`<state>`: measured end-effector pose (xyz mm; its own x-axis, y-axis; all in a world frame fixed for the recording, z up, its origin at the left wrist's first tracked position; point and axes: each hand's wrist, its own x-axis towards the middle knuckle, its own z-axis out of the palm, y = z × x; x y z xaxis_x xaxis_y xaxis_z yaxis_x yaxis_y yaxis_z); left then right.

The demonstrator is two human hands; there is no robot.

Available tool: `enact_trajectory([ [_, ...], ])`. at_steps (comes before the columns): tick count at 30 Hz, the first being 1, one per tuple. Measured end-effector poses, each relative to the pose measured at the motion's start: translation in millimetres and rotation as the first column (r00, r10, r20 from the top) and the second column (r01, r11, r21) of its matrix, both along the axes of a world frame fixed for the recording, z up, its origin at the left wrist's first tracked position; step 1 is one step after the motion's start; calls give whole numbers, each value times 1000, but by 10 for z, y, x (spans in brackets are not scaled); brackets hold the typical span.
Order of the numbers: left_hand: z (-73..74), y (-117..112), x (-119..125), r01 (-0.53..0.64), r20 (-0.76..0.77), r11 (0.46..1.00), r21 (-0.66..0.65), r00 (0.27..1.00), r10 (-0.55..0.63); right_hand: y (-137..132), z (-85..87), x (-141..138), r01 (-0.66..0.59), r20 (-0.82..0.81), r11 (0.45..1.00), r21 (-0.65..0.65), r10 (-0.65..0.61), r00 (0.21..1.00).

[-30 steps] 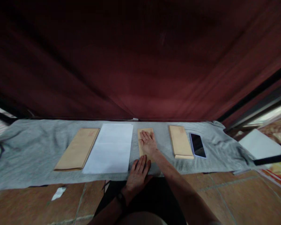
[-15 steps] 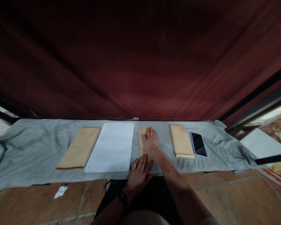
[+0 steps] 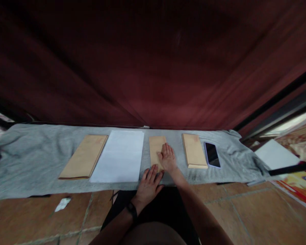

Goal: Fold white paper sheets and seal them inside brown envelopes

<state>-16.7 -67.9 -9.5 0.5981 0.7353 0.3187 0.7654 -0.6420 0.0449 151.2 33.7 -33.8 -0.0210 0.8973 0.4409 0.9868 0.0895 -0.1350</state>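
A brown paper envelope (image 3: 156,143) lies flat on the grey cloth, partly covered by both hands. My right hand (image 3: 168,158) rests with fingers stretched out over the envelope's right side. My left hand (image 3: 150,183), fingers spread, touches the envelope's near end; a dark band circles that wrist. To the left are a stack of white paper sheets (image 3: 118,156) and a pile of larger brown envelopes (image 3: 84,156). On the right lies another pile of brown envelopes (image 3: 194,149), its near edge showing a folded flap.
A phone (image 3: 212,154) lies right of the right-hand pile. Grey cloth (image 3: 40,153) covers the narrow surface, with a dark red curtain (image 3: 153,85) behind. A white scrap (image 3: 62,204) is on the tiled floor (image 3: 73,217). A dark bar (image 3: 293,168) crosses at the right.
My right hand has slid toward the right edge of the envelope and a little nearer, uncovering more of its far end. My left hand stays at the near end. The view has shifted slightly.
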Motion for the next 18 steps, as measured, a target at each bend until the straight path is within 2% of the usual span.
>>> enact_trajectory([
  [12,22,-19,22,-3,25,1000,16,1000,3,-685,31,151,-91,31,995,-37,92,995],
  [18,51,-9,5,10,25,1000,-29,1000,-9,-1040,83,231,-129,13,988,-80,131,991],
])
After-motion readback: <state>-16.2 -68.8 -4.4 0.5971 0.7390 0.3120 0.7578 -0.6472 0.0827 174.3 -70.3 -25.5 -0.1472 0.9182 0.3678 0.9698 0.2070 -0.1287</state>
